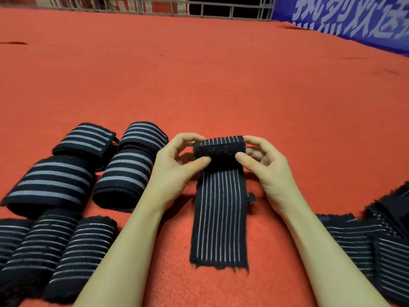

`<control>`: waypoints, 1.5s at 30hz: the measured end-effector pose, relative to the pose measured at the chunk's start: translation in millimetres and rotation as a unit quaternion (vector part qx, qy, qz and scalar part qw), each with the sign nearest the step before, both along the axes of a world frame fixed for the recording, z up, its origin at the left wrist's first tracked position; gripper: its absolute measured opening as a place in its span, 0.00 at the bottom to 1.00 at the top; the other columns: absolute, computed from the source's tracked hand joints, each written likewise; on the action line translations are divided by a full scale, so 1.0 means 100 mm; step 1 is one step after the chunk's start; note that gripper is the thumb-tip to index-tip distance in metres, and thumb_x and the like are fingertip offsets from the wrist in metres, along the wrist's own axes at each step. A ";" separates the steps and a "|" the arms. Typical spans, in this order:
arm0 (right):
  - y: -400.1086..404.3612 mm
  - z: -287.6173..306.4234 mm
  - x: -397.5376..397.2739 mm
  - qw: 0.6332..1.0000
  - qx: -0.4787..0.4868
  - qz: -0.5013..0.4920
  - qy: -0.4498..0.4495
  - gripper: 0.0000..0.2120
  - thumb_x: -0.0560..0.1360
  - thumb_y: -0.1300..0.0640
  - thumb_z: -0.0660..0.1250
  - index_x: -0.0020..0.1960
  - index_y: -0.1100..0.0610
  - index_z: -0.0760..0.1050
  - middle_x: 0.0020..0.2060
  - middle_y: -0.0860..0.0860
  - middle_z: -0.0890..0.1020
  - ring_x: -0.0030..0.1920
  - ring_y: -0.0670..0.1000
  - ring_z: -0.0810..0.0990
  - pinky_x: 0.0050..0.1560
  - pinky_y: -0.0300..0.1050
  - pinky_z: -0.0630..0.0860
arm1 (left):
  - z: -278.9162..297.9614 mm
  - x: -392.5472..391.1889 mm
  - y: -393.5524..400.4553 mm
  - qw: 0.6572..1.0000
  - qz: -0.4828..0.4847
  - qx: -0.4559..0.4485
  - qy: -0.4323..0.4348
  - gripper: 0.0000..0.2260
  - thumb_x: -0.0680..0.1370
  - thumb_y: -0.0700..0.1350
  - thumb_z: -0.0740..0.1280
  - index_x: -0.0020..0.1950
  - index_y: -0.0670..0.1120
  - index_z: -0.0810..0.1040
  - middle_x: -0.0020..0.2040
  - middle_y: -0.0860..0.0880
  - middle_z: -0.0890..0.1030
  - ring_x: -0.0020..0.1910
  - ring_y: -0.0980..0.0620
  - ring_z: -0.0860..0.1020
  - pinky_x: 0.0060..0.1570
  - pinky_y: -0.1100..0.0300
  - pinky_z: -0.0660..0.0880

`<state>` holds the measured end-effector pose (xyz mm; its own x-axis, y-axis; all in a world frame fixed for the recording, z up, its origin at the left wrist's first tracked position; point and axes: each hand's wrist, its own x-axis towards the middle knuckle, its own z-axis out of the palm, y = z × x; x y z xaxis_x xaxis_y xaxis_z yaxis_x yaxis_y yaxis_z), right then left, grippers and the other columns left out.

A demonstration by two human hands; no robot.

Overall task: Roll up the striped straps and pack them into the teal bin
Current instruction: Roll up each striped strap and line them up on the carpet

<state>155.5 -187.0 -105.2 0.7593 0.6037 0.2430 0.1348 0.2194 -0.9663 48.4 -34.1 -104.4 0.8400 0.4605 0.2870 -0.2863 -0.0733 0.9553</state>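
Observation:
A black strap with thin grey stripes [220,218] lies lengthwise on the red felt in front of me, its far end curled into a small roll [218,148]. My left hand [177,160] pinches the roll's left end with thumb and fingers. My right hand [263,160] pinches its right end the same way. The strap's near end is flat and frayed. Several rolled straps with broad grey stripes [51,182] lie in a group at my left. No teal bin is in view.
A pile of unrolled striped straps [376,244] lies at the lower right. The red felt surface [199,74] stretches far ahead. A blue banner with white characters [345,16] and a metal railing [155,5] stand at the back.

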 end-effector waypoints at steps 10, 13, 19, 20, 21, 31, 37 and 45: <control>-0.04 0.00 0.00 1.000 0.001 0.022 -0.017 0.13 0.71 0.64 0.71 0.53 0.53 0.79 0.43 0.48 0.83 0.45 0.45 0.81 0.43 0.35 0.75 | -0.04 -0.03 0.01 0.999 -0.014 0.022 0.037 0.13 0.70 0.42 0.73 0.54 0.53 0.79 0.52 0.46 0.81 0.49 0.51 0.81 0.47 0.57 0.78; -0.05 0.00 0.00 0.999 -0.008 0.032 -0.011 0.16 0.70 0.64 0.72 0.56 0.54 0.78 0.46 0.51 0.83 0.45 0.46 0.81 0.45 0.39 0.77 | -0.03 -0.03 0.01 0.999 0.015 0.029 0.038 0.12 0.70 0.44 0.74 0.53 0.53 0.81 0.51 0.47 0.82 0.52 0.47 0.80 0.46 0.54 0.78; -0.03 -0.03 0.01 0.999 -0.040 0.010 0.009 0.16 0.68 0.58 0.73 0.56 0.55 0.78 0.46 0.55 0.83 0.45 0.49 0.82 0.44 0.42 0.77 | -0.02 -0.03 -0.01 1.000 0.008 0.017 0.017 0.18 0.69 0.33 0.74 0.50 0.54 0.81 0.49 0.51 0.81 0.44 0.52 0.80 0.40 0.60 0.76; -0.03 -0.03 0.02 0.999 -0.032 0.010 0.008 0.17 0.68 0.59 0.73 0.56 0.56 0.78 0.46 0.54 0.83 0.45 0.49 0.82 0.42 0.41 0.78 | -0.01 -0.02 0.00 1.000 0.008 0.023 0.019 0.19 0.69 0.33 0.74 0.53 0.53 0.80 0.51 0.50 0.81 0.45 0.53 0.80 0.42 0.60 0.77; -0.04 -0.02 0.02 1.000 -0.023 0.011 0.007 0.17 0.68 0.59 0.72 0.56 0.56 0.78 0.46 0.53 0.83 0.45 0.49 0.82 0.42 0.40 0.78 | 0.00 -0.02 -0.01 0.999 0.006 0.026 0.026 0.19 0.70 0.34 0.74 0.55 0.52 0.78 0.52 0.49 0.81 0.45 0.54 0.81 0.43 0.62 0.77; -0.02 -0.07 0.05 0.996 -0.036 -0.055 -0.065 0.10 0.75 0.61 0.69 0.55 0.53 0.74 0.47 0.49 0.82 0.50 0.43 0.80 0.56 0.41 0.74 | -0.05 0.03 0.00 0.997 0.062 0.046 0.015 0.14 0.72 0.38 0.73 0.53 0.51 0.77 0.47 0.51 0.82 0.48 0.51 0.80 0.51 0.50 0.78; 0.02 0.00 0.00 0.996 -0.039 -0.015 -0.074 0.11 0.76 0.63 0.66 0.55 0.51 0.77 0.45 0.49 0.82 0.46 0.43 0.79 0.49 0.37 0.75 | -0.04 0.01 0.02 0.997 0.014 0.075 0.012 0.16 0.71 0.34 0.73 0.50 0.53 0.77 0.50 0.49 0.79 0.44 0.54 0.78 0.43 0.60 0.76; -0.02 0.01 -0.02 0.998 -0.038 0.038 -0.042 0.12 0.72 0.57 0.71 0.55 0.50 0.77 0.42 0.49 0.82 0.43 0.46 0.79 0.46 0.40 0.76 | -0.05 0.00 0.02 0.997 0.019 0.065 -0.025 0.16 0.65 0.36 0.73 0.43 0.56 0.79 0.56 0.46 0.77 0.50 0.53 0.79 0.46 0.54 0.74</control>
